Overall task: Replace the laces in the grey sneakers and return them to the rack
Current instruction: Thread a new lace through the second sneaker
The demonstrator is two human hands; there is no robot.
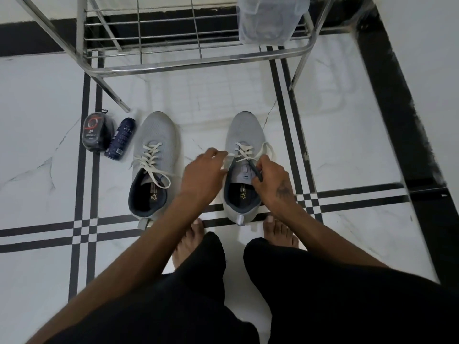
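Note:
Two grey sneakers stand side by side on the tiled floor, toes pointing toward the rack. The left sneaker (154, 155) has a white lace threaded through, its ends lying loose over the opening. The right sneaker (244, 147) has a white lace (244, 151) crossed over its upper eyelets. My left hand (202, 176) pinches one end of that lace at the shoe's left side. My right hand (269, 178) pinches the other end by the tongue, with a dark strip under its fingers. The metal shoe rack (198, 63) stands just beyond the sneakers.
A dark spray can (120, 139) and a black round-topped polish container (95, 132) lie left of the left sneaker. A clear plastic box (270, 18) sits on the rack's right side. My bare feet (280, 232) are right behind the right sneaker. A black wall border runs along the right.

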